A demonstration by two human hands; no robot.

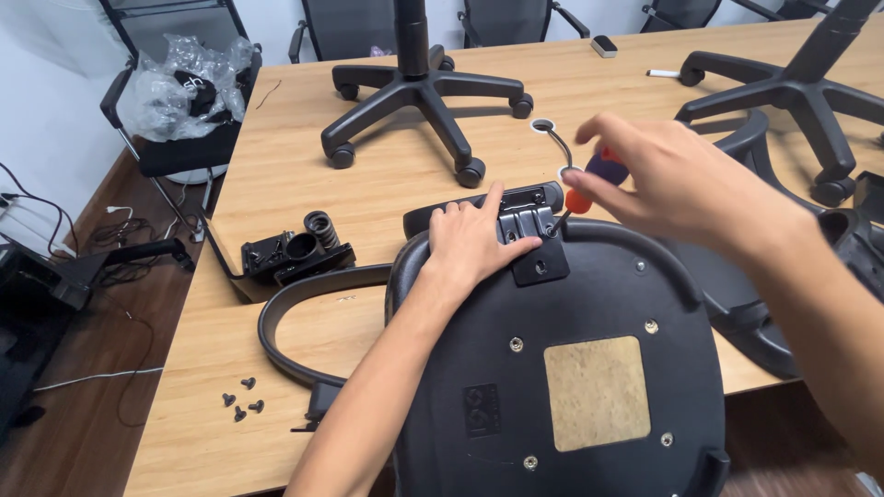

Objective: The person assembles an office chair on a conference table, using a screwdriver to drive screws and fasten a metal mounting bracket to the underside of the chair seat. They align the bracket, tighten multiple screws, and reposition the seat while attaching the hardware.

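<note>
An upturned black chair seat (479, 350) lies on the wooden table (304, 156) in front of me. My left hand (471, 241) presses flat on the seat's far edge, fingers resting on a black armrest bracket (534, 241). My right hand (670, 179) grips a screwdriver with a blue and orange handle (594, 177), its tip set on the bracket. A curved black armrest (295, 308) sticks out from the seat's left side.
A black seat mechanism (295, 248) lies to the left and several loose screws (241, 401) near the front left edge. Two five-star wheeled chair bases (419, 92) (796, 87) stand on the table behind. Another chair part (755, 304) lies at right. A chair with plastic wrap (184, 87) stands off the table's left.
</note>
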